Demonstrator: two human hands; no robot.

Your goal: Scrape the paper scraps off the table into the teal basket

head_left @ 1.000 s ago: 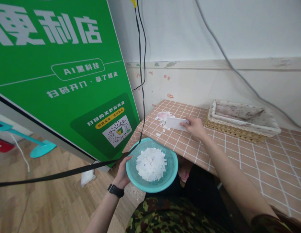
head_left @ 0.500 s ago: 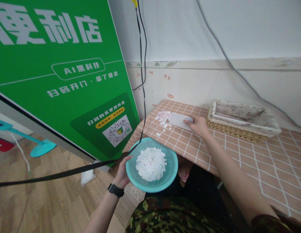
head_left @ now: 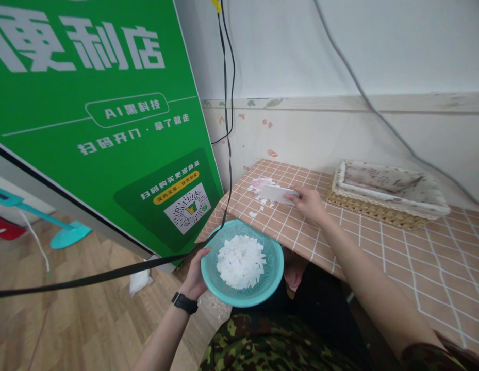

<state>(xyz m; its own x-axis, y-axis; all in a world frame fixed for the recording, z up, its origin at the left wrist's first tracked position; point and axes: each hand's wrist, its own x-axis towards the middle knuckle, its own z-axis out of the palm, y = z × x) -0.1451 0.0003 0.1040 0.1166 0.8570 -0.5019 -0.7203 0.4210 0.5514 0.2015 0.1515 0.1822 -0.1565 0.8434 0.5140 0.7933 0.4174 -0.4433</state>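
Note:
My left hand (head_left: 196, 273) grips the rim of a turquoise plastic colander (head_left: 272, 278), held just below the table's front edge. White paper scraps (head_left: 241, 262) are heaped inside it. Over the table, my right hand (head_left: 309, 202) is closed on one end of a flat white rectangular card or board (head_left: 277, 195). Its far end is at a small pile of white and pinkish paper scraps (head_left: 261, 183) on the tabletop. A few loose scraps lie between that pile and the table edge.
The table (head_left: 378, 252) has a brown checked cover. A lined wicker basket (head_left: 386, 193) stands to the right, against the wall. A black strap (head_left: 146, 264) runs from the left and up past the colander. A green sign panel (head_left: 119, 113) stands at left.
My right hand has moved the white card a little to the left and tilted it, so it now overlaps part of the scrap pile. My left hand and the colander are nearly still.

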